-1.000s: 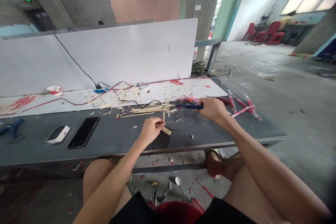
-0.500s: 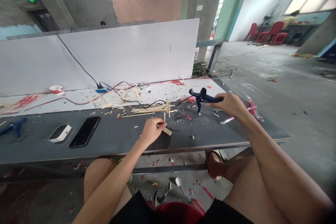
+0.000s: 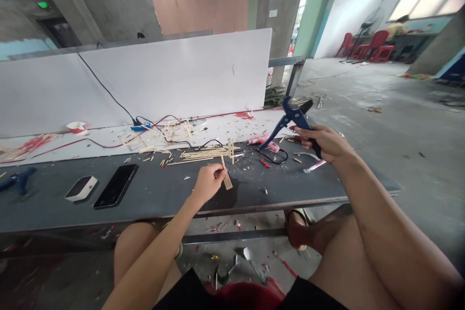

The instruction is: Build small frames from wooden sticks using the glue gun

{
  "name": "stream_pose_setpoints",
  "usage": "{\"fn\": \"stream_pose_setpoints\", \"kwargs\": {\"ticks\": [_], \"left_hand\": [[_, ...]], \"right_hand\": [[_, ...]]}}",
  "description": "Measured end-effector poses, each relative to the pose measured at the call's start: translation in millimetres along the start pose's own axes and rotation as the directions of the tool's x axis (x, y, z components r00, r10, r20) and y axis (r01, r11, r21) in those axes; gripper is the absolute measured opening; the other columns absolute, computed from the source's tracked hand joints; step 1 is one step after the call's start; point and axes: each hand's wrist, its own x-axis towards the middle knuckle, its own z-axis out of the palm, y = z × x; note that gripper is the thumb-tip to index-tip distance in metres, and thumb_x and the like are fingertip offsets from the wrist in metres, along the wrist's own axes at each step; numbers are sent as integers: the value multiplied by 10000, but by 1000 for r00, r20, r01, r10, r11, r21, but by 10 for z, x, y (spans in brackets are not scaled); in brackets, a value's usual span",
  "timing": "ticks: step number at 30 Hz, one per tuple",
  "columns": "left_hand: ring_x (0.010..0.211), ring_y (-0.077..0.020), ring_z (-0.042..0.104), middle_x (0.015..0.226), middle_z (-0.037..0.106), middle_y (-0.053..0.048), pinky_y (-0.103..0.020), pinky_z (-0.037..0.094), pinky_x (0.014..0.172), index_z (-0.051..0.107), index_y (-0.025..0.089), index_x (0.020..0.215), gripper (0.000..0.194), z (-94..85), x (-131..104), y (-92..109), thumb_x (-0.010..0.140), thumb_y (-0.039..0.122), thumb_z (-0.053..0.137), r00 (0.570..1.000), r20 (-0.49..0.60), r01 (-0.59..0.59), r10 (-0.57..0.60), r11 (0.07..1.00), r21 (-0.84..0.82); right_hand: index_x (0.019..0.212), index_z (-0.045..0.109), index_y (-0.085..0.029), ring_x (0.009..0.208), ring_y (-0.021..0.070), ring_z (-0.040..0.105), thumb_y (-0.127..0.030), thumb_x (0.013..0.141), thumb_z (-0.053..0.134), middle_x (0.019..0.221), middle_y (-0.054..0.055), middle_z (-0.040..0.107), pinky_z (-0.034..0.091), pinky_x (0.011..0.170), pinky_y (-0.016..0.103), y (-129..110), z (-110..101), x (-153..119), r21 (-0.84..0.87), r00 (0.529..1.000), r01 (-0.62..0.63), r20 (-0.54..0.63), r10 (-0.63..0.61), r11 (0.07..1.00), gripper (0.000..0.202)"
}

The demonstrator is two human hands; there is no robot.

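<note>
My left hand (image 3: 209, 183), low over the dark table, pinches a small piece of joined wooden sticks (image 3: 227, 182). One thin stick points up from the fingers and a flat end hangs below. Raised on the right, my right hand (image 3: 327, 143) is wrapped round one handle of a blue pipe cutter (image 3: 298, 117). The cutter's jaws point up, and its other handle swings out to the left, apart from the first. Behind it on the table lies a pink glue gun (image 3: 271, 144) with a black cord.
Loose wooden sticks (image 3: 199, 154) lie in a pile beyond my left hand. On the left are a black phone (image 3: 116, 186), a white box-shaped device (image 3: 82, 189) and another blue tool (image 3: 18, 180). A white panel (image 3: 174, 82) stands behind. Scraps litter the floor.
My right hand has turned the cutter upward, its handles now spread, and the pink glue gun shows more fully behind. The wooden piece in my left hand has tilted steeper.
</note>
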Motion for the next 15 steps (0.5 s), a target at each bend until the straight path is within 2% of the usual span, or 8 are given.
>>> {"fn": "stream_pose_setpoints", "kwargs": {"ticks": [2,4,5,7,9,11,13,15], "left_hand": [[691,-174,607,780,723,-50,-272,410,666,725,170,814,316,-23,-4,18,941,393,540,999,-19,48,-49,995,-85],[690,-172,604,799,724,-54,-266,413,645,732,160,851,351,-43,-5,36,934,441,540,994,-23,103,-111,970,-218],[686,-167,597,801,718,-52,-261,414,637,733,156,861,366,-50,-4,43,930,461,542,990,-22,127,-139,948,-293],[677,-156,575,794,702,-47,-254,423,638,732,154,855,381,-59,3,51,910,492,564,981,-18,165,-192,885,-435],[672,-145,553,789,690,-45,-253,432,654,731,153,826,384,-68,15,52,878,513,608,972,-16,188,-234,817,-545],[671,-141,539,799,691,-50,-254,433,662,733,152,801,386,-85,23,50,844,528,659,968,-12,192,-252,767,-612],[690,-147,537,809,693,-54,-257,429,669,740,156,793,386,-117,21,56,832,537,687,972,-14,175,-234,766,-619],[715,-158,540,811,687,-54,-259,421,672,748,164,806,382,-164,5,73,850,537,681,980,-14,155,-201,799,-580]], "right_hand": [[962,720,-149,531,72,434,-321,624,925,607,-62,441,460,464,198,-25,46,-38,185,998,-39,48,31,982,431],[995,722,-159,563,98,521,-302,719,858,563,-73,402,560,569,209,-39,106,-74,274,995,-84,78,65,958,340],[984,721,-168,599,115,573,-299,754,831,558,-67,419,598,635,227,-36,141,-88,292,995,-88,73,69,952,287],[928,706,-192,757,162,678,-280,769,822,658,-16,577,639,787,298,-15,215,-107,304,998,-48,41,38,951,215],[874,685,-206,982,231,711,-271,741,855,923,54,715,626,925,410,17,294,-127,300,998,1,62,-21,954,225],[841,681,-207,1160,296,669,-302,723,882,1092,84,733,582,1015,505,41,371,-157,279,987,27,147,-71,960,252],[838,698,-206,1235,330,634,-353,724,890,1098,85,744,532,1077,555,46,448,-203,242,965,24,247,-85,970,267],[836,715,-203,1244,354,629,-393,723,891,1070,89,754,508,1097,581,35,527,-258,193,958,38,272,-91,981,283]]}}
